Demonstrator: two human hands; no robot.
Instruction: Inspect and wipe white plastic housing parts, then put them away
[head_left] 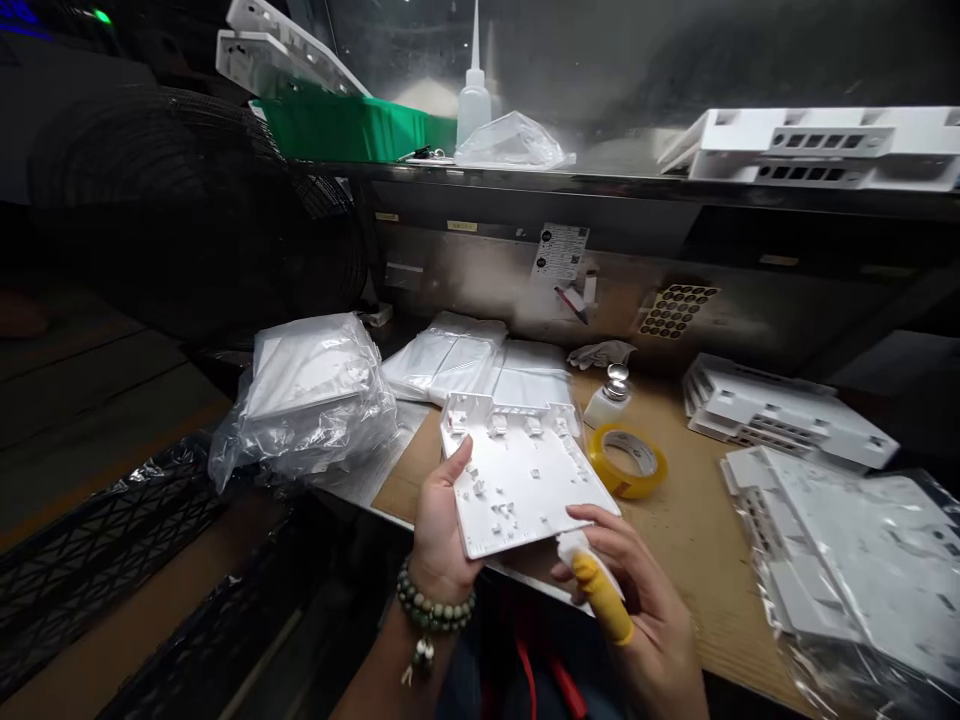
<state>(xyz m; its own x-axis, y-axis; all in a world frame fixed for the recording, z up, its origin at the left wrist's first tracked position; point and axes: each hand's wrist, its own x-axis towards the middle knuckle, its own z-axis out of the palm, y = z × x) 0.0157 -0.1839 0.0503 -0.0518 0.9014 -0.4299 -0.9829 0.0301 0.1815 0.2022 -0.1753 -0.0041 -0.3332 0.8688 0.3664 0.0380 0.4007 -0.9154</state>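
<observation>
My left hand (442, 525) grips a white plastic housing cover (517, 485) by its left edge, thumb on top. The cover lies inner side up, showing small posts and clips. At its lower right corner is my right hand (637, 590), with a yellow finger cot (602, 598) on the thumb. Between that thumb and the fingers is a folded white wipe (574, 545); whether it is cloth or paper I cannot tell. The right fingertips are close to the cover's near edge. A beaded bracelet (436, 607) circles my left wrist.
A yellow tape roll (649, 472) and a pump bottle (606, 400) sit right of the cover. Bagged white parts (307, 390) lie left; stacked housings (787, 410) and bagged ones (877, 560) lie right. Overhead, a shelf (615, 183) carries a green bin (345, 128) and a nozzle bottle (473, 105).
</observation>
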